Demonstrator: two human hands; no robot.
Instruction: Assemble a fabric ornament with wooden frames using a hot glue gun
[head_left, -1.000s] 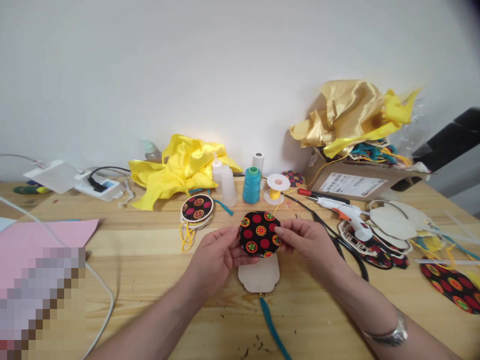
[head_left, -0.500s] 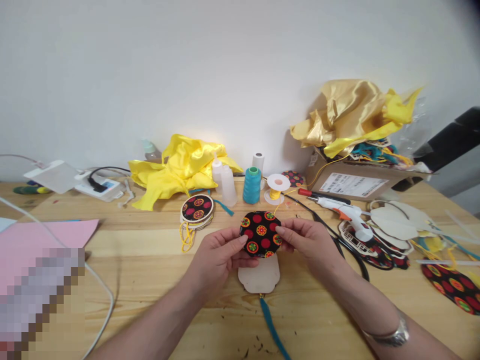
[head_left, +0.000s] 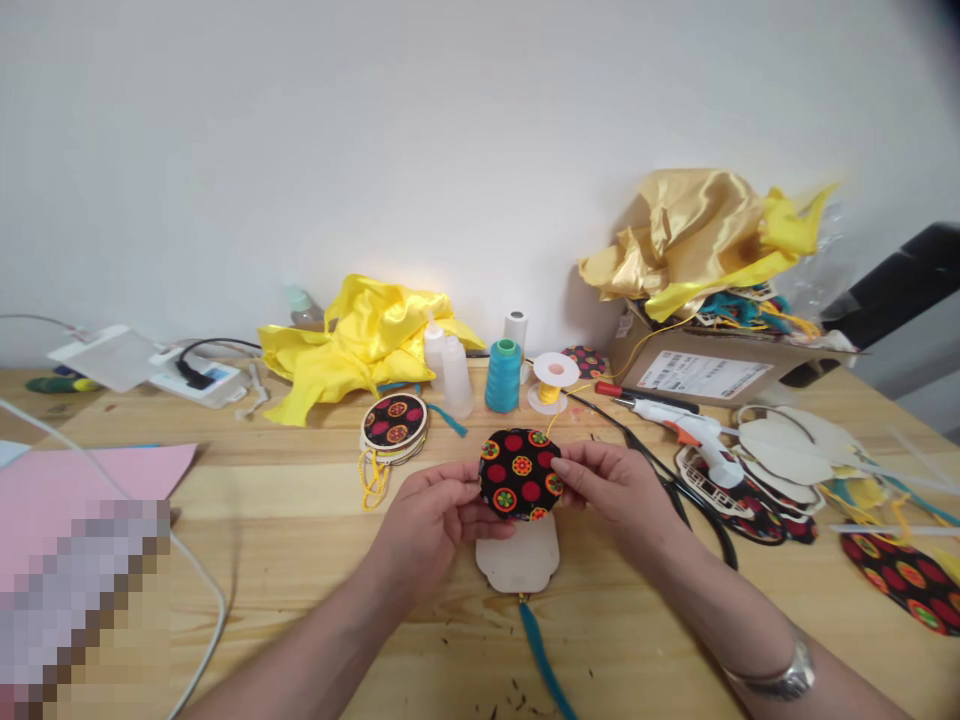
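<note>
1. Location: the patterned fabric disc (head_left: 521, 475) is held at the middle of the work area, over the upper part of a pale scalloped board (head_left: 517, 562). Whether the two touch cannot be determined.
2. Left hand (head_left: 429, 525): partly closed, thumb and fingers gathered at the disc's left edge, lower fingers reaching beneath its bottom rim.
3. Right hand (head_left: 619, 490): closed in a pinch on the right edge, thumb on the face, fingers behind.
4. Adjacent items: a teal ribbon (head_left: 541, 660) hangs from the board's lower end; a yellow cord (head_left: 552, 426) meets the disc's top edge, its attachment not visible. A teal thread cone (head_left: 503, 378) and a yellow thread spool (head_left: 553, 385) stand beyond.
5. Handling, as judged: light; cloth face soft and not slippery. The flat, even outline suggests a stiff backing, though none is visible. Hard squeezing could crease the cloth or bend the rim.
6. Recommended hold: opposite side edges, thumbs near the rim and fingertips supporting from behind, keeping off the top where the cord meets it.
</note>
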